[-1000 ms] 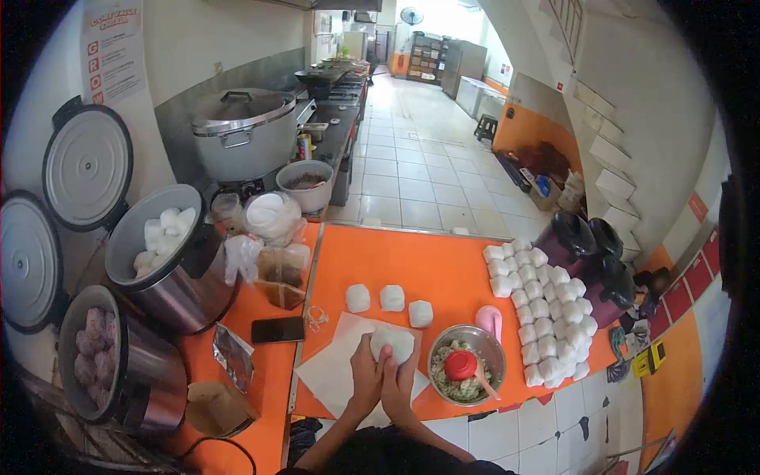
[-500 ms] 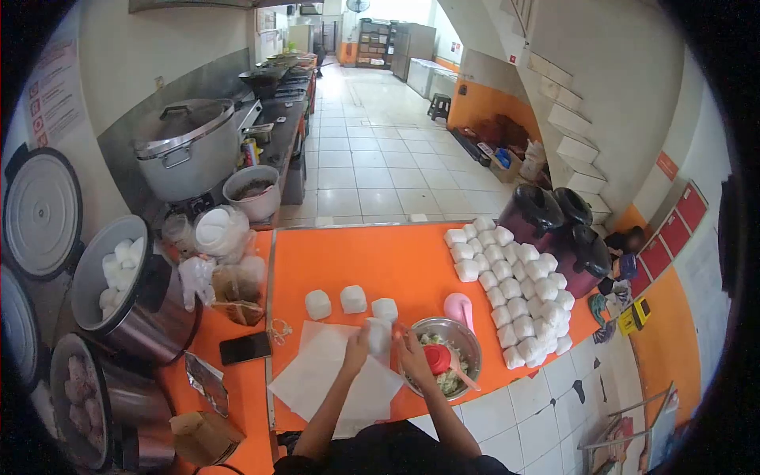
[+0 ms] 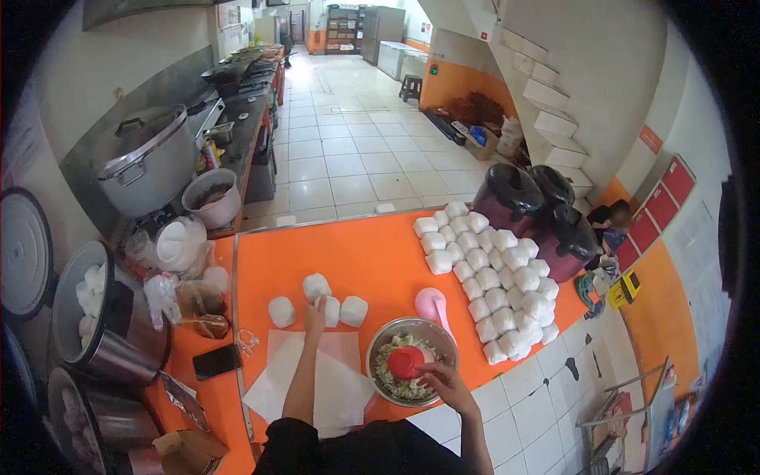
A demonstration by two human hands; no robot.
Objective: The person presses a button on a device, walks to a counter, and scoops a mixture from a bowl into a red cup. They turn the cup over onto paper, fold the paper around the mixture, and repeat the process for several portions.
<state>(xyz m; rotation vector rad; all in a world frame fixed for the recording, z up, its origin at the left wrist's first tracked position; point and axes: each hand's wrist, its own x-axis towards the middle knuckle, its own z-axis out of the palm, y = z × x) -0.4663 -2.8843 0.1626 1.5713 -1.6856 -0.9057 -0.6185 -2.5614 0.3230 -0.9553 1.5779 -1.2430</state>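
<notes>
My left hand [image 3: 314, 317] has its fingers against the side of a white paper-wrapped bundle [image 3: 330, 311] on the orange table. Three more such bundles sit close by: one to the left [image 3: 281, 312], one behind [image 3: 316, 286], one to the right [image 3: 353, 311]. White paper sheets [image 3: 324, 388] lie flat in front of me. My right hand [image 3: 445, 386] is over the metal bowl [image 3: 454, 348], fingers curled beside the red cup [image 3: 406, 362]. Whatever they grip is hidden. Chopped white and green food [image 3: 386, 354] fills the bowl. Behind it lies a pink ladle-like utensil [image 3: 431, 303].
Many wrapped bundles [image 3: 507, 301] are stacked at the right, before dark lidded pots [image 3: 507, 198]. A phone [image 3: 216, 362] and plastic bags [image 3: 162, 297] lie left, near large open containers [image 3: 150, 317]. A person [image 3: 609, 226] is at the far right.
The bundle between my hands has moved forward and left to the others, my left hand with it. My right hand has come over the bowl. The camera view has shifted.
</notes>
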